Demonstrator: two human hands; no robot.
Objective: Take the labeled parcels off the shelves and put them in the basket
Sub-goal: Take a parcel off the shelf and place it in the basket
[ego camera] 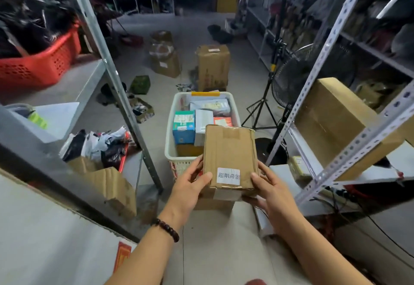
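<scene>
Grey steel shelving [349,150] down both sides of the frame. White basket [168,150] at centre, on the floor, part-filled with boxes [183,127]. Brown cardboard parcel [229,150] just below centre, far end overlapping the basket's near rim, white label [228,176] facing up, long axis pointing away toward the basket. Clasped at its near end between left hand [190,186] and right hand [271,192], fingers curled round the side edges, thumbs on top. Basket straight ahead of the grip, neither hand clearly nearer. Probably calls for a short forward reach, then lowering onto the load inside.
</scene>
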